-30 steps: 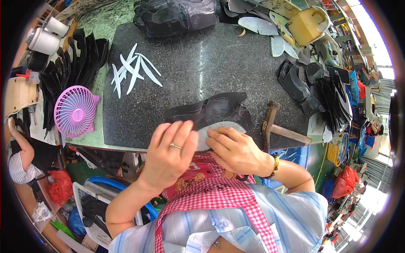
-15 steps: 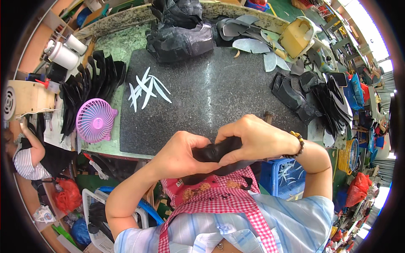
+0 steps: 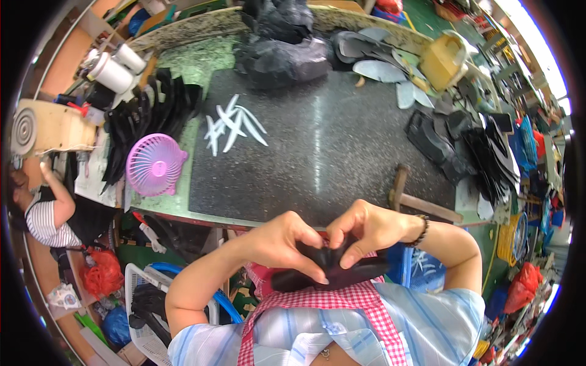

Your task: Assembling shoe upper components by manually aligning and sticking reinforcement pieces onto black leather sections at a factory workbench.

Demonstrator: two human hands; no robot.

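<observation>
Head: hammer (image 3: 428,207) near hands (image 3: 381,229)

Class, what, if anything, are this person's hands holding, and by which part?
The left hand and right hand both hold one black, flexible-looking piece, gripped near its middle; its two ends extend beyond the grip.

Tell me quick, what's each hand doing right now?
Left hand: closed, pinching the bent, smooth black leather-like piece between thumb and fingers.
Right hand: closed, pinching the same piece beside it.
</observation>
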